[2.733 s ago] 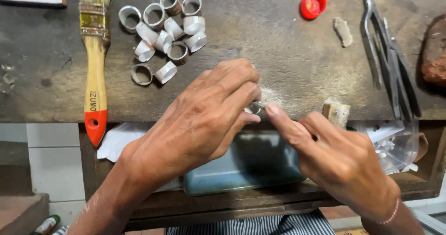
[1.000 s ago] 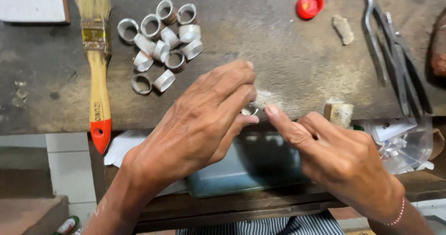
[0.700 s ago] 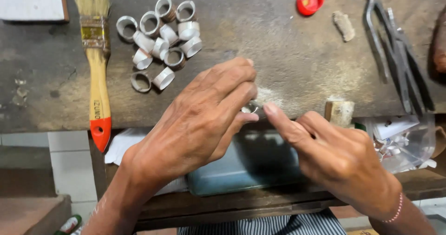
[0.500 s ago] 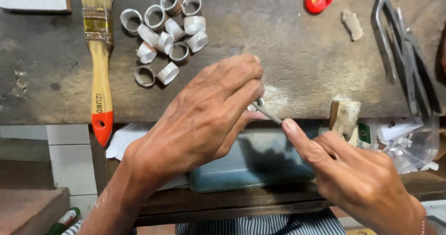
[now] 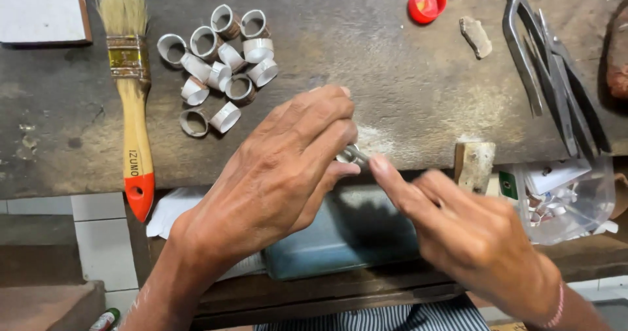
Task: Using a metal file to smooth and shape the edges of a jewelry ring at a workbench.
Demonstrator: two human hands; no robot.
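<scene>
Head camera looks straight down on a dark, scuffed workbench point(image 5: 405, 89), and both hands meet right at its front edge. Left hand point(image 5: 275, 174) is curled over, fingers closed round a small metal ring point(image 5: 350, 154) pinched at the bench lip; only a sliver of the ring shows between the fingertips. Right hand point(image 5: 471, 233) comes in from the lower right, forefinger stretched out along a thin tool point(image 5: 363, 157) whose tip touches the ring; the hand is blurred, so the tool's shape is hard to tell. Pale dust point(image 5: 376, 138) lies on the bench just beyond the ring.

Under the hands, below the edge, sits a blue-grey tray point(image 5: 340, 239), with white paper point(image 5: 170, 210) beside it on the left.

Up on the bench, a cluster of about 11 short metal rings point(image 5: 219, 63) lies well apart from the hands, top left. Beside that, a paintbrush point(image 5: 131, 102) with a yellow handle and red tip hangs over the front edge. A red cap point(image 5: 426, 2) sits near the far edge, a small stone chip point(image 5: 475, 35) next to it. Pliers point(image 5: 543, 69) lie at the right side. A small wooden block point(image 5: 474, 164) stands at the lip just right of the hands, a clear plastic bag point(image 5: 562, 193) beyond it. Bare bench lies between the rings and the cap.
</scene>
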